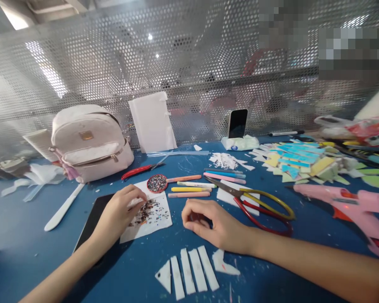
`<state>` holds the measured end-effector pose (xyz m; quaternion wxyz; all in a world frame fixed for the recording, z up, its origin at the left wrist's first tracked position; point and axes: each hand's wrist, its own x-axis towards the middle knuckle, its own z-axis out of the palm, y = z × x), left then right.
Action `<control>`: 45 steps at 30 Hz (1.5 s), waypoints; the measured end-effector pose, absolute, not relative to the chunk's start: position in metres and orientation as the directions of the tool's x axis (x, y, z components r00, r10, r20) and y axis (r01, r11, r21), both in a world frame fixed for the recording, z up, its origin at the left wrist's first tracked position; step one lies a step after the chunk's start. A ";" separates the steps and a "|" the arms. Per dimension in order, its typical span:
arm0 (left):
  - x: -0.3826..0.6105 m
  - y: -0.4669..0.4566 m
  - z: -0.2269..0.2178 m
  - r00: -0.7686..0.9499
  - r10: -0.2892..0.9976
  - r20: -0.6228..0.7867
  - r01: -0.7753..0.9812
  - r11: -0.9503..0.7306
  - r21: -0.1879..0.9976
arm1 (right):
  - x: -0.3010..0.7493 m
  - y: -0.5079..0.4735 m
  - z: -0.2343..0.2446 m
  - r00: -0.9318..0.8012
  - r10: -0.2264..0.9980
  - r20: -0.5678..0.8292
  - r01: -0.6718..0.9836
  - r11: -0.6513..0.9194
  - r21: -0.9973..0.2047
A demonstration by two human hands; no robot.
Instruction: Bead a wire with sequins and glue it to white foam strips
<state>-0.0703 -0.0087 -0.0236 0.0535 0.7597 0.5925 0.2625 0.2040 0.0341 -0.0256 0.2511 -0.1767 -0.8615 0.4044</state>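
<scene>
My left hand (121,210) is over a white paper (161,221) scattered with dark, shiny sequins (148,210). Its fingers are bent and drawn together at the pile's left edge; what lies between the fingertips is too small to make out. My right hand (208,221) rests on the blue table in a loose curl, and I see nothing in it. Just behind the paper sits a small round red-rimmed dish (157,184) full of sequins. In front of my hands, white cut strips (188,271), a pointed head piece (164,275) and a tail piece (224,263) form a fish shape.
Several markers (189,189) and large scissors (249,195) lie behind my right hand. A pink glue gun (350,202) is at right, near coloured cut pieces (303,160). A pale backpack (90,143), red-handled cutter (139,170) and propped phone (238,123) stand or lie farther back.
</scene>
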 end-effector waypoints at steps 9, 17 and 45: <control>-0.064 -0.011 -0.025 0.235 0.936 0.263 0.928 -0.296 0.226 | 0.205 0.034 -0.027 -0.814 0.514 0.271 0.127 0.613 -0.780; -0.065 -0.014 -0.010 0.192 0.971 0.139 0.692 -0.235 0.683 | 0.206 0.035 -0.028 -0.813 0.511 0.281 0.119 0.617 -0.778; -0.061 -0.011 -0.020 0.428 0.894 0.137 0.748 -0.435 0.501 | 0.205 0.034 -0.026 -0.827 0.465 0.316 0.096 0.670 -0.736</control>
